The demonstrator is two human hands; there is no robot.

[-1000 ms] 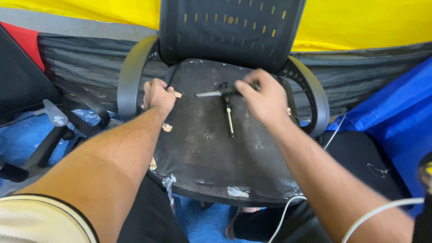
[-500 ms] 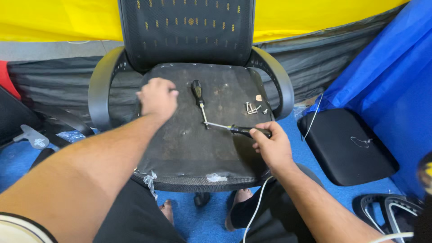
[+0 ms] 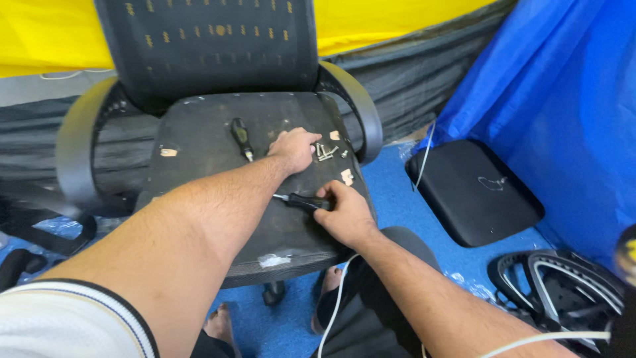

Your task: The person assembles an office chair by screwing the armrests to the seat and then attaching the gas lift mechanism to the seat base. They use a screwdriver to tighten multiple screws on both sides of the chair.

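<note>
The right hand [image 3: 346, 213], nearest the viewer, had its fingers clamped on a black-handled screwdriver [image 3: 303, 201] lying on the worn chair seat [image 3: 199, 152]. Beyond it, the left hand [image 3: 293, 148] reached with loosely curled fingers, touching small screws [image 3: 324, 152]; another screwdriver [image 3: 240, 138] lay farther back

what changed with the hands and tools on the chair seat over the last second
The left hand left the seat's left edge and crossed right, now resting beside the loose screws. The right hand drew its screwdriver from mid-seat back toward the front right, keeping its grip on the handle. The second screwdriver stayed lying on the chair seat, untouched.
</note>
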